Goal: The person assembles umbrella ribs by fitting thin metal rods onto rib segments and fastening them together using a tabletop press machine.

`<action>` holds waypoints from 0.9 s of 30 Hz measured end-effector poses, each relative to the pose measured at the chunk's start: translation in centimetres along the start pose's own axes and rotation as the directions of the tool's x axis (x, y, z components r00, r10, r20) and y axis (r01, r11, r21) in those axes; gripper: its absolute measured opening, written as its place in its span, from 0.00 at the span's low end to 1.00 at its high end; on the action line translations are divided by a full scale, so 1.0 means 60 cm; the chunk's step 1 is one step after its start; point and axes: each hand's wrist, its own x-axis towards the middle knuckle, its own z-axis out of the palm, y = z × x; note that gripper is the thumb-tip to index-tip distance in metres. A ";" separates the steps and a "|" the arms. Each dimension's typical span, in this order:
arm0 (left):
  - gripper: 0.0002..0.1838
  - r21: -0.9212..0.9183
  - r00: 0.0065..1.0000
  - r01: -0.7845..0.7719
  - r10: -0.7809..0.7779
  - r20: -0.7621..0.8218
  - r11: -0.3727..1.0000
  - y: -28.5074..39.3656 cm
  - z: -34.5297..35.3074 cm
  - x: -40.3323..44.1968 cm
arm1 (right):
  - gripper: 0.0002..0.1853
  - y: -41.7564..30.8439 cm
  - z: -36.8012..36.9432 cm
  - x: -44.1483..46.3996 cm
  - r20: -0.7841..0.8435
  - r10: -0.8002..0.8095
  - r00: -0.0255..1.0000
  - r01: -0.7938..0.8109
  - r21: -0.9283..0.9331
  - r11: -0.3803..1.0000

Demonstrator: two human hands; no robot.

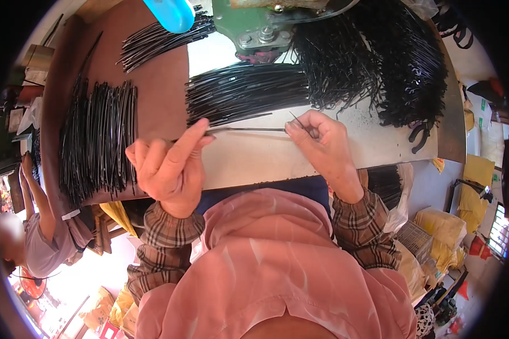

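Observation:
A thin black strip [249,129] stretches almost level between my two hands, above the near edge of the work surface. My left hand [172,169] is closed, with the strip's left end at its fingertips. My right hand [325,148] is closed in a pinch on the other end. A thin pointed piece [294,118] sticks up from my right fingers; whether it belongs to the strip I cannot tell. Just beyond my hands lies a pile of similar black strips [246,90]. Another bundle of black strips [99,141] lies left of my left hand.
A green machine base [260,28] with bolts stands at the back, near a light-blue object [172,12]. Tangled black strips [401,62] heap up at right, beside a black-handled tool [418,137]. More strips [167,37] lie back left. Another person [54,237] is at far left.

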 end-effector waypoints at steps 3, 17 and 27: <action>0.18 0.053 1.000 0.015 -0.016 0.014 0.998 -0.011 -0.005 -0.018 | 0.10 0.005 -0.005 0.006 -0.038 -0.220 0.975 0.204 -0.251 0.946; 0.06 -0.581 0.816 0.577 -0.369 0.446 0.574 0.024 0.038 0.014 | 0.07 -0.064 -0.021 0.030 -0.041 -0.358 0.933 0.348 -0.160 0.924; 0.09 -0.550 0.593 0.799 -0.470 0.654 0.242 -0.027 0.112 0.095 | 0.06 -0.070 0.027 0.127 -0.008 -0.446 0.895 0.443 -0.105 0.890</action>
